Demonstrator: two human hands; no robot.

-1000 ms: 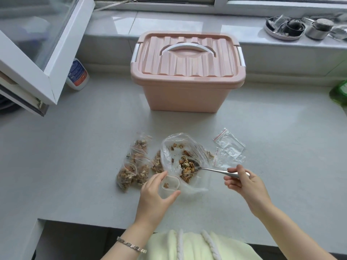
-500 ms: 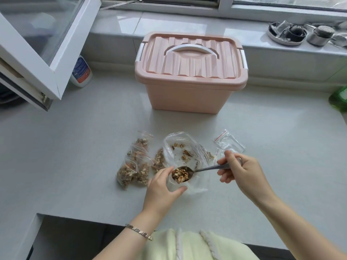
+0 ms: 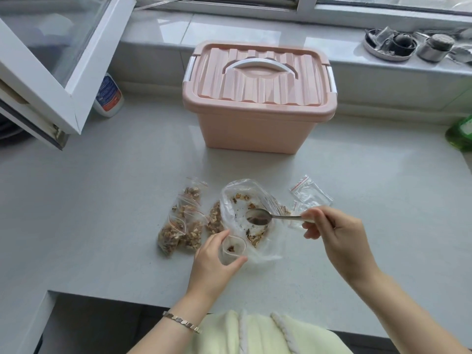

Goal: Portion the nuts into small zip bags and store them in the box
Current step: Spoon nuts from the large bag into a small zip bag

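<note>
Where the open window frame [image 3: 51, 80] juts over the far left corner of the counter [image 3: 115, 200], a white bottle with a blue and orange label [image 3: 108, 97] stands against the back wall, partly hidden behind it. Toward the middle, nearer the front edge, several filled zip bags [image 3: 182, 221] lie in a cluster, packed with brown nut pieces, red seal strips showing. Just right of them the left hand [image 3: 213, 267] curls around a small zip bag [image 3: 233, 249], thumb and fingers pinching its mouth into an open oval; a few nut pieces sit inside. Touching it, the large clear bag [image 3: 245, 215] lies slumped open, with scattered nuts and crumbs clinging to its film and a small heap at its near end. Behind, well apart toward the back edge, the pink box [image 3: 258, 98] stands with its ribbed lid shut and white handle flat. The right hand [image 3: 337, 241] is closed on the handle of a metal spoon [image 3: 259, 217], whose bowl hovers over the large bag, holding only dark crumbs. Empty zip bags [image 3: 310, 194] lie just beyond that hand. Metal items [image 3: 408, 44] sit on the sill at far right, and a green object [image 3: 461, 132] shows at the right edge.
</note>
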